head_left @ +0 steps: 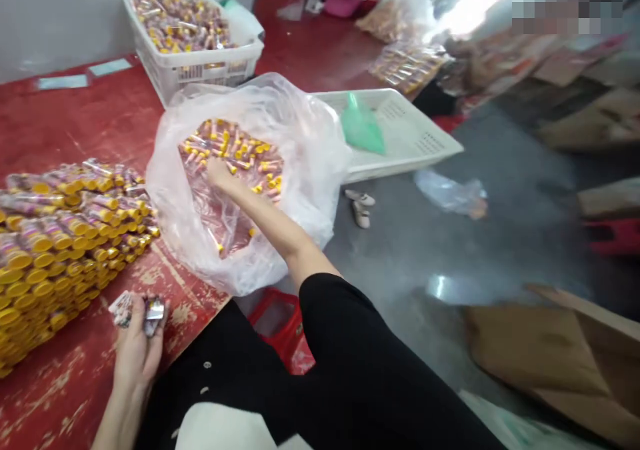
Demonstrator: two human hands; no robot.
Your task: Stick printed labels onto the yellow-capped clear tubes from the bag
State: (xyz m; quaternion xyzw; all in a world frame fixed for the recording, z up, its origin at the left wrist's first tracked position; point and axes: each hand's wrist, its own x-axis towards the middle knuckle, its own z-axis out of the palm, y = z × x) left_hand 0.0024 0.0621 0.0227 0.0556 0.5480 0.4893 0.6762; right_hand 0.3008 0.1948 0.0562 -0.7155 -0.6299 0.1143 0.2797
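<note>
My left hand [134, 343] is at the lower left, over the edge of the red table, its fingers closed round a few small printed packets [154, 310], some of them shiny. Reaching across, my right hand [218, 172] is inside a large clear plastic bag [310, 150]. It is down among small pinkish tubes with yellow caps [240, 147], and its fingers are hidden there. To the left of the bag stands a tall stack of clear tubes with yellow caps [65, 237], close to my left hand.
On the red table [80, 123], a white basket [200, 63] full of small tubes stands behind the bag. A white tray [410, 150] holding a green scoop [361, 127] lies to the right. Cardboard boxes [540, 343], shoes [361, 213] and a red stool [280, 323] are below.
</note>
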